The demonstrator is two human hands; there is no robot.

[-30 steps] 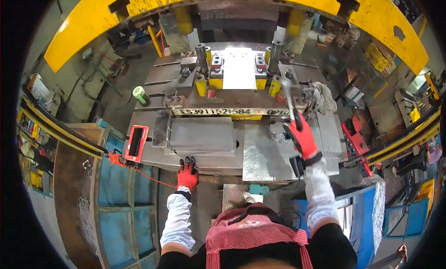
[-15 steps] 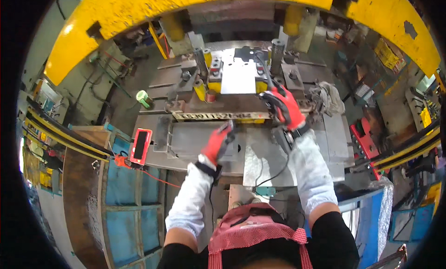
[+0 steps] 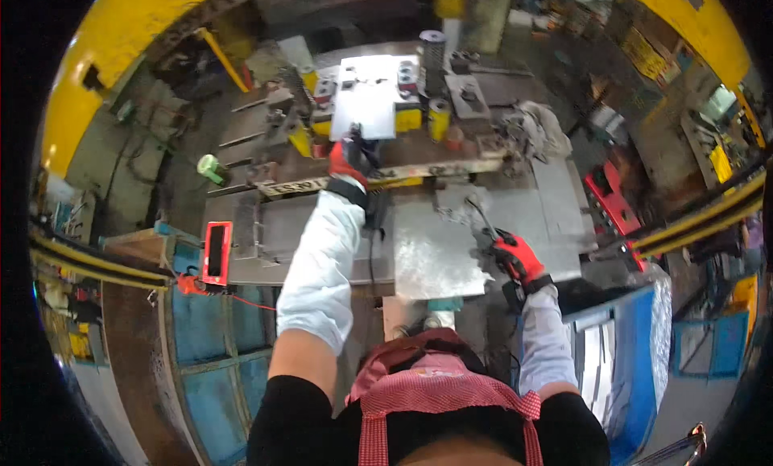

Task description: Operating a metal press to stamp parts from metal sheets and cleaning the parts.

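My left hand [image 3: 350,158], in a red and black glove, reaches forward to the near edge of a bright metal sheet [image 3: 364,116]. Its dark fingertips overlap that edge, but blur hides whether they pinch it. The sheet lies flat on the die between yellow blocks [image 3: 409,120] and round posts. Over the right part of the bench, my right hand [image 3: 518,257], gloved alike, is closed around a thin rod-shaped tool [image 3: 481,215]. The rod points forward and left, its tip near a small pale piece [image 3: 460,199]. Below it lies a larger flat metal sheet [image 3: 439,253].
A red-framed device with a dark screen [image 3: 217,253] sits at the bench's left edge. Beyond it stands a green and white container [image 3: 211,169]. A grey rag [image 3: 541,132] lies at the right. Yellow machine framing [image 3: 88,72] arches around the far side; a blue bin [image 3: 624,361] stands right.
My left hand has moved forward to the sheet on the die. My right hand has drawn back from the die with the tool, nearer my body. The view has shifted.
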